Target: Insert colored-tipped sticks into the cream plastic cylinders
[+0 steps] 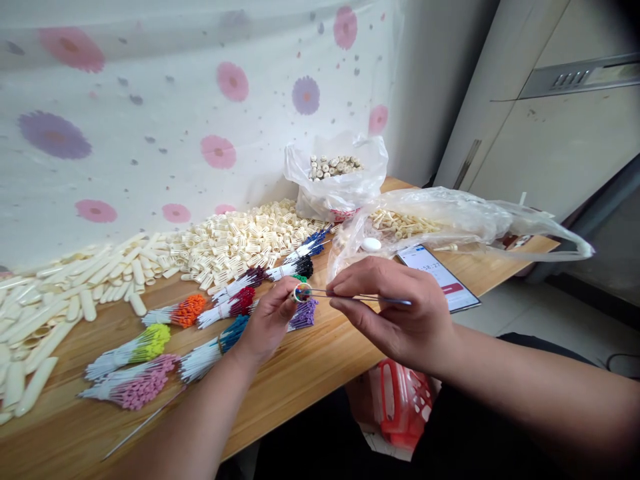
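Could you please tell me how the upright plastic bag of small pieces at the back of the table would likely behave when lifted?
The plastic bag would probably sag and change shape, since its thin film is crumpled. It may spill if tilted, as its top gapes open around the loose small pieces.

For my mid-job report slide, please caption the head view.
Left hand holding a cream round piece, right hand holding tweezers to its opening, near colourful bundles on a wooden table.
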`<state>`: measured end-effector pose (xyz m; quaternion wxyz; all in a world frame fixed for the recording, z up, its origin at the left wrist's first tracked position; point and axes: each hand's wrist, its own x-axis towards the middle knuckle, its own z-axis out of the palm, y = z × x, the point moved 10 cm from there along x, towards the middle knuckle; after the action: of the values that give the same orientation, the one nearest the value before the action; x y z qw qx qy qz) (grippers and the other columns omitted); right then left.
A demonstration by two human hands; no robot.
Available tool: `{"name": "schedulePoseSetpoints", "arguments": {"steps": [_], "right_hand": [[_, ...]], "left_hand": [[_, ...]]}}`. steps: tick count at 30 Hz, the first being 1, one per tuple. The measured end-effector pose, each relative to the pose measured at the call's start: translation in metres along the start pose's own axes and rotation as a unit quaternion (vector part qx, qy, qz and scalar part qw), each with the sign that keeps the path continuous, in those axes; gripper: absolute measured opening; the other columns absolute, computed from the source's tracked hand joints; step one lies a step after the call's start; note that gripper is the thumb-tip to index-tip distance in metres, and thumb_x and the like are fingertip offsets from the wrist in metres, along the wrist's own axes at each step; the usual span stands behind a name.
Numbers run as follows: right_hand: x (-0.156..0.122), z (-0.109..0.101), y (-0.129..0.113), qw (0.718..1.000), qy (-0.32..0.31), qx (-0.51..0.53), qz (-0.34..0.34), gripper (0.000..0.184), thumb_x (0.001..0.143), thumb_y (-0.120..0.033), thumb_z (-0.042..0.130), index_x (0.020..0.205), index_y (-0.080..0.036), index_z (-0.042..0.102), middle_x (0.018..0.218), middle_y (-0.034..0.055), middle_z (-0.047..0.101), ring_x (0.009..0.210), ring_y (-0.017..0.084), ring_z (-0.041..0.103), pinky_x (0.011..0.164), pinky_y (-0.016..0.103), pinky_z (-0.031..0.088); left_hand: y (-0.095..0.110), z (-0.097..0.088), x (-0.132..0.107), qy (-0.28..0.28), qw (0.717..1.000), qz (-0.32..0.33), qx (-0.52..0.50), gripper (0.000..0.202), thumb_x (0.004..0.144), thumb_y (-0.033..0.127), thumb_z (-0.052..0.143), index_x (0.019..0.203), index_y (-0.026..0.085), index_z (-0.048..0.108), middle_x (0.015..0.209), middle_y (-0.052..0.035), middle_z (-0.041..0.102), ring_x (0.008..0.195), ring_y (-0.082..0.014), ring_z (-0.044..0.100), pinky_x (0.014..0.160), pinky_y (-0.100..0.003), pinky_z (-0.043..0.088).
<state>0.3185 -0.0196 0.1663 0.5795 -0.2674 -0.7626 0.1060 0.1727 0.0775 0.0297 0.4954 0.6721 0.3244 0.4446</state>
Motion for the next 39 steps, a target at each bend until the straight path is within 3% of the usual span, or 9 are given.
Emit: {"name": "schedulePoseSetpoints", "arguments": {"steps": [6,25,33,39], "right_hand": [[0.002,-0.001,-0.010,0.999,-0.034,-0.002,-0.027,0.018,0.081,-0.003,0.057,0.088,-0.019,0.061,0.080,0.0054,0.070,0.076,0.015,0.067,0.070,0.027,0.057],[0.001,0.001,-0.018,0.997,-0.060,-0.001,-0.048,0.016,0.079,-0.003,0.059,0.087,-0.016,0.060,0.080,0.0069,0.069,0.077,0.015,0.066,0.069,0.026,0.055],[-0.004,0.011,-0.013,0.997,-0.065,0.008,-0.051,0.011,0.081,-0.003,0.058,0.085,-0.013,0.060,0.078,0.0095,0.067,0.075,0.016,0.066,0.066,0.027,0.054],[0.007,-0.012,-0.022,0.996,-0.054,-0.018,-0.066,0.014,0.080,-0.003,0.058,0.086,-0.016,0.061,0.082,0.0077,0.068,0.078,0.015,0.065,0.070,0.026,0.054]], "left_hand": [[-0.005,0.012,-0.002,-0.047,0.989,-0.040,-0.131,0.035,0.076,0.053,0.064,0.082,0.018,0.064,0.080,-0.0023,0.049,0.077,-0.0165,0.046,0.073,-0.030,0.039],[-0.004,0.020,-0.005,-0.088,0.987,-0.066,-0.122,0.038,0.078,0.054,0.061,0.078,0.017,0.057,0.076,0.0000,0.043,0.071,-0.0135,0.038,0.067,-0.026,0.034],[-0.008,0.021,-0.008,-0.108,0.989,-0.073,-0.074,0.044,0.077,0.059,0.059,0.083,0.016,0.062,0.080,-0.0013,0.044,0.073,-0.0141,0.040,0.068,-0.027,0.036],[-0.007,0.019,-0.006,-0.094,0.987,-0.070,-0.109,0.040,0.075,0.056,0.063,0.084,0.018,0.067,0.080,-0.0026,0.050,0.076,-0.0156,0.046,0.070,-0.027,0.039]]}}
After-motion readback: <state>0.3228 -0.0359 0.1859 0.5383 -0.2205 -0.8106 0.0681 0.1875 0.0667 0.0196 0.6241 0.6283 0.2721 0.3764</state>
